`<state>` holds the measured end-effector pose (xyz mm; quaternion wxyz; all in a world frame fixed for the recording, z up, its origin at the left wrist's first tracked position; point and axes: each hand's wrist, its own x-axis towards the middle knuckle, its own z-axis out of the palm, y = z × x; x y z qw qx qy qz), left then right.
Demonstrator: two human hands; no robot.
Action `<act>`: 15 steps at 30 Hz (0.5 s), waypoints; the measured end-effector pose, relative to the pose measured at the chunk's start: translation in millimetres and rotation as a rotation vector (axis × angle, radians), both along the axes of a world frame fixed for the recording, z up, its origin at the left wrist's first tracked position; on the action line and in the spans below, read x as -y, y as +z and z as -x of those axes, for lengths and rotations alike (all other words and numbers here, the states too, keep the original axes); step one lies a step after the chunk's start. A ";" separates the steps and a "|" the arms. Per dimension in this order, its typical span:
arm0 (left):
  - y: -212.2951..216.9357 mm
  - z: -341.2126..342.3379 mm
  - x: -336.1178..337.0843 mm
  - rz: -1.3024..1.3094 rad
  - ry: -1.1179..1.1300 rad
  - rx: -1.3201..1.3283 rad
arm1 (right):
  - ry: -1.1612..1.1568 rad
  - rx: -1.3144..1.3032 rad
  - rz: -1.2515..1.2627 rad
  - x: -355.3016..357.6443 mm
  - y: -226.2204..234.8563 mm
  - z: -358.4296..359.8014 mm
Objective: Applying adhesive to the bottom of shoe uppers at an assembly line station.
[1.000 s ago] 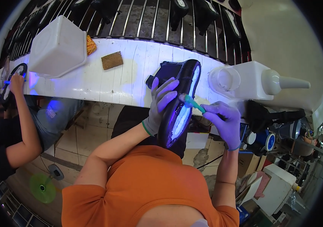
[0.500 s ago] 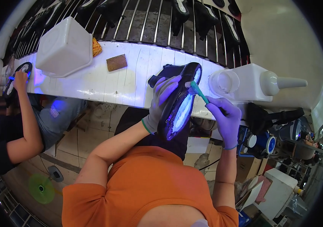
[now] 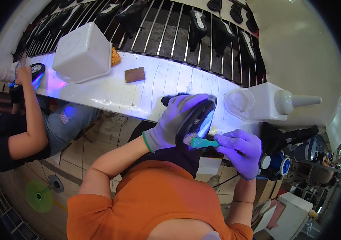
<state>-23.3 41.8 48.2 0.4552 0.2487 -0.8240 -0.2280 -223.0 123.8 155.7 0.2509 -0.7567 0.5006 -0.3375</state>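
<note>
While the left hand [image 3: 174,120], in a grey knit glove with a green cuff, wraps its fingers around a black shoe [image 3: 196,120] and holds it sole-up just above the near edge of the white counter [image 3: 110,92], the right hand [image 3: 240,150], in a purple glove, pinches the handle of a small teal brush [image 3: 200,142]. Bristles touch the heel end of the sole, which glows blue-white under violet light.

Step in hand, as I read it: brushing a coating along the sole's rim. Next move would call for drawing the bristles steadily along the edge while the left hand turns the shoe to present untreated rim, keeping the grip firm so the shoe does not twist.

Just right of the shoe sits a white dispenser bottle [image 3: 274,104] with a cone nozzle lying sideways, and a round clear cup [image 3: 240,100] beside it. Further left on the counter: a white tub [image 3: 82,54] upside down, a brown square pad [image 3: 135,74].

Hard to make out: the shoe's upper is hidden behind the left glove; what is on the bristles cannot be told. Right fingertips curl under the handle, out of view. Dark shoes on the rack [image 3: 202,28] behind blur toward the rim. At far left another person's hand [image 3: 23,74] holds what is probably another sole, partly cut off.
</note>
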 end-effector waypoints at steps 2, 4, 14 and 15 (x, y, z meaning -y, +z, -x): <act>28.4 -6.6 -2.0 -0.179 -0.127 0.069 | 0.007 -0.065 0.092 4.7 4.1 2.4; 33.1 -12.3 2.7 -0.310 -0.236 0.066 | 0.008 -0.080 0.143 11.5 10.0 3.3; 53.9 -4.9 71.0 -0.797 -0.746 0.422 | -0.032 -0.332 0.360 53.0 35.3 25.3; 51.2 -0.9 79.2 -0.779 -0.751 0.427 | -0.041 -0.355 0.388 58.2 37.7 27.8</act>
